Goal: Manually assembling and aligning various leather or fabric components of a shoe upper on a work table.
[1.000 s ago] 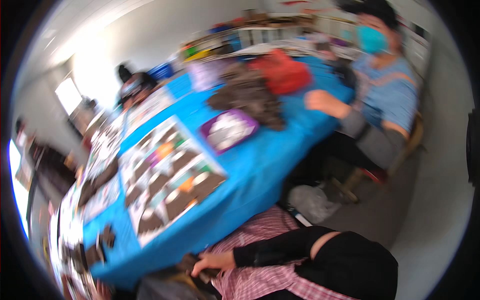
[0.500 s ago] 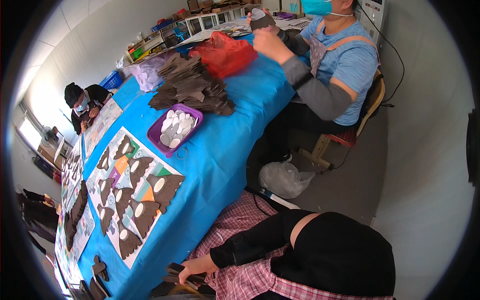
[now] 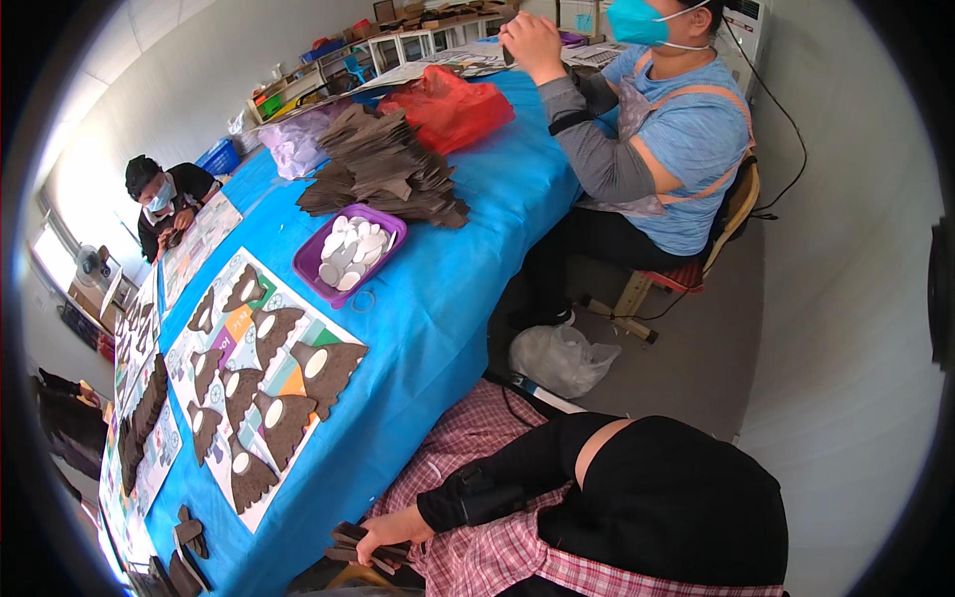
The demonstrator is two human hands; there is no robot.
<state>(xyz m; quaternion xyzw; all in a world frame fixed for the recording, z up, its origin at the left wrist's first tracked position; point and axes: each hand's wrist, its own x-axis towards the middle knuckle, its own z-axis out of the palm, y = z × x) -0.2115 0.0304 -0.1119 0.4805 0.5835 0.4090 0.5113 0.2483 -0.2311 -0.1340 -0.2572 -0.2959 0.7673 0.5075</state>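
My right hand [image 3: 396,532] is closed around a small stack of dark brown felt-like pieces [image 3: 348,544], low beside the table's edge. Its black-sleeved arm reaches in from the lower right, above a pink plaid apron [image 3: 487,423]. My left hand is out of view. On the blue-covered table [image 3: 398,328], a printed sheet [image 3: 257,512] bears several brown scalloped pieces [image 3: 284,423], most with a white oval on them. Behind it stands a purple tray [image 3: 303,261] of white and grey ovals [image 3: 348,261]. More brown pieces [image 3: 189,537] lie at the near left.
A tall pile of brown pieces [image 3: 383,169] and a red plastic bag [image 3: 453,104] lie farther back. A seated co-worker [image 3: 667,149] holds a dark piece at the right; another person [image 3: 169,199] works at the far left. A white bag [image 3: 562,358] rests on the floor.
The co-worker at the right has brought both hands together and higher. The person at the far left has raised their head slightly. My right hand stays nearly still, gripping the stack.
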